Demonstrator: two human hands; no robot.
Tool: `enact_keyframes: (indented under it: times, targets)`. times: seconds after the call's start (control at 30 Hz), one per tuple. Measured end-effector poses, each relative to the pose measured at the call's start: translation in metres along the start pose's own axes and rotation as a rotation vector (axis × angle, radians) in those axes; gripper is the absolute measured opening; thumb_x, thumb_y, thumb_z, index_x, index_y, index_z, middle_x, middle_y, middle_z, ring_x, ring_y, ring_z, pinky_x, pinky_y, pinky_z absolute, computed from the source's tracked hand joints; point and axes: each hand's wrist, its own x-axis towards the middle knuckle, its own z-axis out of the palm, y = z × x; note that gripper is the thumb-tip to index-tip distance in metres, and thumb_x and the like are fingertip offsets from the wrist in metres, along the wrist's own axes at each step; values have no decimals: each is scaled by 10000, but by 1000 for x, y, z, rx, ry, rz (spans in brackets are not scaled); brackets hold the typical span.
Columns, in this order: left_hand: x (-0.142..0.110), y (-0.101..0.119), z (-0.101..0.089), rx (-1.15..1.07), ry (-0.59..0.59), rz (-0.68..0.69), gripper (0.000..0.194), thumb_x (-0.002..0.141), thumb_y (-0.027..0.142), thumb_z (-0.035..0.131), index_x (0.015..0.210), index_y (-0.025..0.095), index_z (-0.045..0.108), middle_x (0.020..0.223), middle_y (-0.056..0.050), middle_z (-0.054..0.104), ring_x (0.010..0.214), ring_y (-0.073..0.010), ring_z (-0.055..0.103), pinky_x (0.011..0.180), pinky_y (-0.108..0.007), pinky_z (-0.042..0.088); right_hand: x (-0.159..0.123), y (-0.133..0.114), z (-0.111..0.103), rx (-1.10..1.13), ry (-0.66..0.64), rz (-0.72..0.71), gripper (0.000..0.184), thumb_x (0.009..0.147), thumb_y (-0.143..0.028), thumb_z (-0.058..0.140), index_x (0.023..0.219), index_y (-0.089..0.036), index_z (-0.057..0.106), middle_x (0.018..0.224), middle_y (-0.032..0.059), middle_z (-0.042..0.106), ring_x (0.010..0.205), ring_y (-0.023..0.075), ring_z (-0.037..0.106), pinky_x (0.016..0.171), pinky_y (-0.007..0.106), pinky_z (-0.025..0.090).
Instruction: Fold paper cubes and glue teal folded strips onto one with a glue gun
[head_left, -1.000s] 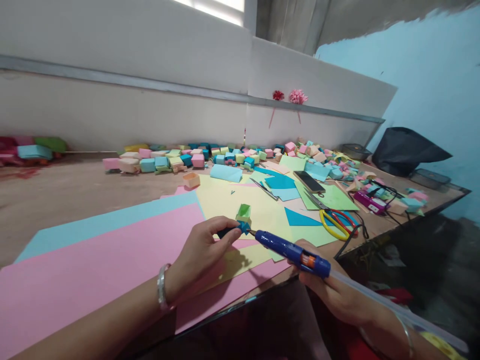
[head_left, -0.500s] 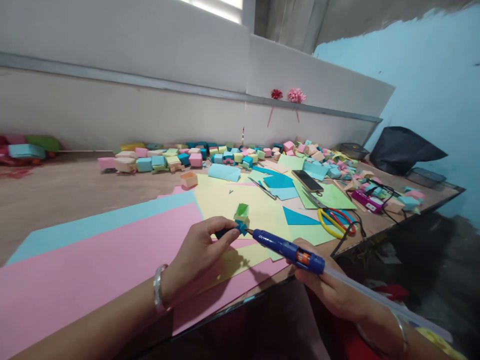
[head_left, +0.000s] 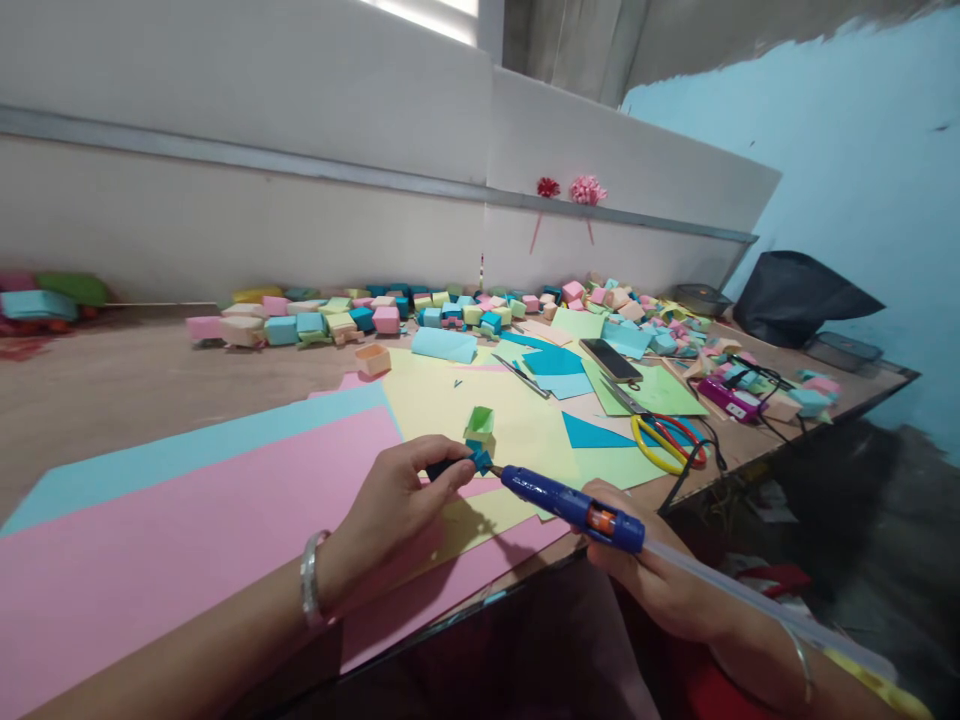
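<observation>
Between the thumb and fingers of my left hand [head_left: 409, 500] is a small folded blue paper piece [head_left: 480, 459]; its far part is hidden by the fingers. My right hand [head_left: 660, 575] is wrapped around a blue hot glue gun [head_left: 555, 497] with a long clear glue stick [head_left: 772, 605] coming out of its back. The gun's nozzle meets or nearly meets the blue piece's right side. Just beyond it stands a small open light-green paper box [head_left: 479, 424]. Coloured sheets, among them a pink sheet [head_left: 225, 540], lie under my hands.
Many small paper boxes [head_left: 386, 320] line the back of the table. To the right lie scissors [head_left: 660, 440], a phone [head_left: 610, 360], a purple extension socket [head_left: 731, 400] and black cables. An open peach paper box [head_left: 373, 360] sits behind my left hand. The table's edge runs close in front.
The view has shifted slightly, so everything sits a little further left. Both hands keep their hold, and the nozzle stays at the blue paper piece.
</observation>
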Motion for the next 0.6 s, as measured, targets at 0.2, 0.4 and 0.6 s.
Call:
enact_keyframes:
  times: [0.2,0.4,0.6]
  targets:
    - [0,3,-1,2,-21,19,182,807,311,606,744,186,722,733,-33,737,652,-160,632,598,-242,469,2,-1,-1,2,7,-11,242,968,-445,444,928,-211,493,879,21,499,783,176,480,703,295,403]
    - [0,2,-1,-30,-33,-3,181,806,313,612,735,185,718,732,-26,727,663,-157,625,605,-238,463,-1,2,-1,-19,-7,-5,247,974,-451,434,933,-214,488,887,20,496,790,174,474,712,293,400]
    - [-1,1,-1,-70,-53,-49,189,816,288,594,720,175,712,695,-24,709,653,-157,621,600,-238,465,-4,0,1,-45,-8,-32,314,968,-520,413,934,-217,489,873,18,503,765,172,470,693,289,398]
